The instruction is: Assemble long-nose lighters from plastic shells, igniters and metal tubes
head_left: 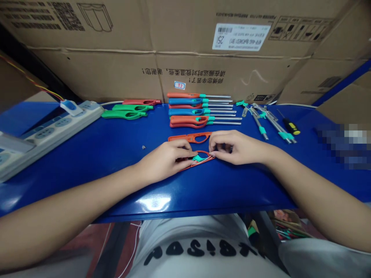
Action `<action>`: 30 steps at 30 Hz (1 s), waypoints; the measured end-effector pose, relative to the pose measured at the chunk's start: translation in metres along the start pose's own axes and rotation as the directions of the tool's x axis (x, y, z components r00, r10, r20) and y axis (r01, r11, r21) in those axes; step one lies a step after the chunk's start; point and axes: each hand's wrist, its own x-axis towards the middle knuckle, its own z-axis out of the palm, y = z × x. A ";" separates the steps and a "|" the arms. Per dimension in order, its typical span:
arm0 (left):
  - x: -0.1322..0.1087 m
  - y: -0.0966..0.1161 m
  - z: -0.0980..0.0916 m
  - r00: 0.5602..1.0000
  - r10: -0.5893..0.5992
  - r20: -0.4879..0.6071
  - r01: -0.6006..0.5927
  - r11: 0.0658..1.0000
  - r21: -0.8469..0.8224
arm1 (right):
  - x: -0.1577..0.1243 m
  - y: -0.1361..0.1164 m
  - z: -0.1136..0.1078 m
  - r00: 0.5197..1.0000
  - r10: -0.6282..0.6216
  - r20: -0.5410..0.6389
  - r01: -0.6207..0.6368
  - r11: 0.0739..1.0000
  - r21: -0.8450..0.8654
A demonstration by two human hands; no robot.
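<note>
My left hand (175, 157) has its thumb and fingers closed on the rear part of an orange lighter shell half (189, 167) lying on the blue table. Inside that shell are a teal trigger (198, 158) and thin pale wires (206, 158). At the shell's front end, my right hand (227, 146) pinches with thumb and forefinger where the wires run out; whether it grips wire or shell rim is hard to tell. Just behind lies the other orange shell half (181, 138), its front end partly covered by my right hand.
Several assembled lighters (188, 121) lie in a row behind. Green and red handles (124, 114) are at the left, near a power strip (62, 123). Metal tubes with teal parts (274, 124) and a screwdriver (290, 126) sit right. Small screws (143, 147) lie left of my hands.
</note>
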 end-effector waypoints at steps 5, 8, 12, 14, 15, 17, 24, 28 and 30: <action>0.000 0.000 0.001 1.000 -0.005 0.007 0.005 1.000 -0.005 | 0.001 0.000 0.000 1.000 -0.009 0.008 0.009 1.000 -0.004; 0.000 0.000 0.000 1.000 -0.004 0.010 0.004 1.000 0.000 | 0.001 -0.001 0.001 1.000 -0.006 0.023 0.006 1.000 -0.018; 0.000 0.001 -0.001 1.000 -0.006 0.011 0.006 1.000 0.000 | 0.002 -0.002 0.001 0.999 -0.003 0.034 0.004 1.000 -0.016; 0.000 0.002 -0.001 1.000 -0.008 0.010 0.008 1.000 0.003 | 0.002 -0.002 0.001 0.999 -0.012 0.038 0.012 1.000 -0.018; 0.000 0.002 -0.001 1.000 -0.008 0.009 0.008 1.000 0.005 | 0.002 -0.002 0.001 0.999 -0.016 0.040 0.016 1.000 -0.019; 0.000 0.002 -0.001 1.000 -0.004 0.003 0.004 1.000 0.008 | 0.002 -0.002 0.000 0.999 -0.022 0.042 0.023 0.999 -0.027; 0.000 0.001 -0.001 1.000 -0.006 0.023 0.005 1.000 0.021 | 0.000 -0.006 -0.002 0.999 -0.033 0.043 0.034 0.999 -0.029; -0.001 0.002 -0.005 0.998 -0.003 0.059 0.001 1.000 0.030 | -0.002 -0.007 -0.004 0.998 -0.054 0.030 0.054 0.998 -0.022; -0.001 0.005 -0.008 0.999 -0.006 0.046 0.004 0.999 0.052 | -0.002 -0.004 -0.006 0.997 -0.066 -0.029 0.064 0.996 -0.055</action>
